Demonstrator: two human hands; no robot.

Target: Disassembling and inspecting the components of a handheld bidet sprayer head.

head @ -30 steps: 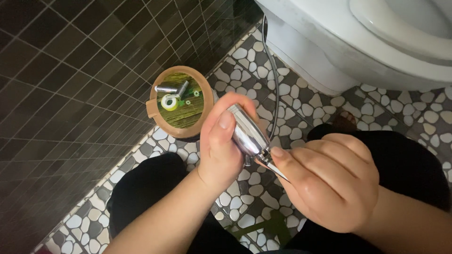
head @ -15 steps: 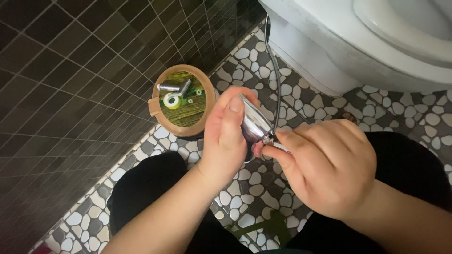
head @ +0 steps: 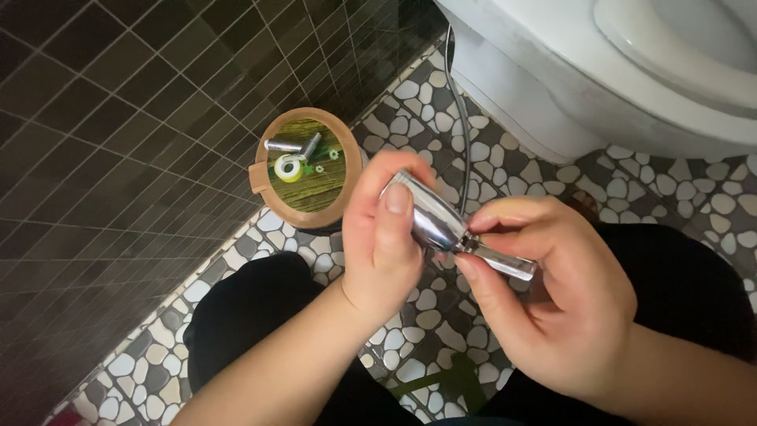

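Head view, looking down at a bathroom floor. The left hand [head: 386,237] wraps the wide end of a chrome spray head [head: 430,214], thumb laid along its top and fingers curled beneath; its grip is closed on the metal body. The right hand [head: 544,296] meets it from the other side: thumb and forefinger pinch the narrow chrome stem [head: 505,263] that projects from the spray head's tapered end, so this grip is also closed, on the stem. The spray head is held in the air between the two hands, above the person's knees, tilted with its wide end up and to the left and its stem down and to the right. A thin metal hose [head: 464,134] runs from behind the hands up along the floor to the base of the white toilet [head: 631,71], which fills the upper right corner.

Just beside the left hand, on the pebble-pattern floor [head: 441,315], rests a round tan lid [head: 303,170] with a green inner face. In it lie two short grey metal fittings [head: 284,145], a small white ring [head: 288,166] and what look like tiny green parts; their kind cannot be told. The lid sits against the foot of a wall of dark square tiles [head: 102,158], which covers the left half of the view. Dark trousers [head: 236,315] cover both knees at the bottom edge.
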